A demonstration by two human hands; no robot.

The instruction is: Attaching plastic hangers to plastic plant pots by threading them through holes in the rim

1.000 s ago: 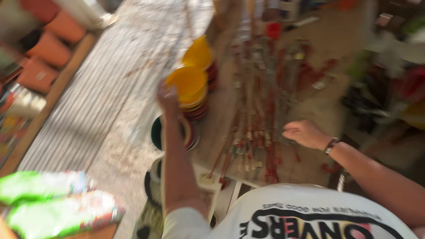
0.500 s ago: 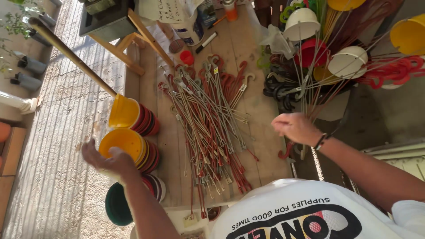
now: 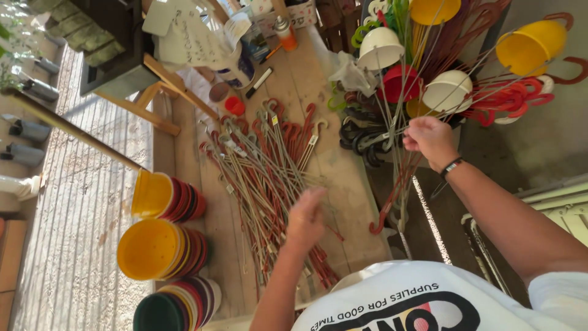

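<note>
The left hand (image 3: 306, 214) is hovering, fingers loosely curled and holding nothing, just above the wire hangers (image 3: 269, 178) fanning lengthwise away from it, while the right hand (image 3: 430, 140) is gripping upright stems (image 3: 401, 92).

On my feed I see three stacks of nested plastic pots (image 3: 160, 250) lying on their sides along the left edge of the wooden tabletop (image 3: 352, 184), yellow ones outermost on two and a green one on the nearest. At the far end lie a black marker pen (image 3: 259, 83), a small red cap (image 3: 234, 105) and an orange-capped bottle (image 3: 285, 32).
</note>
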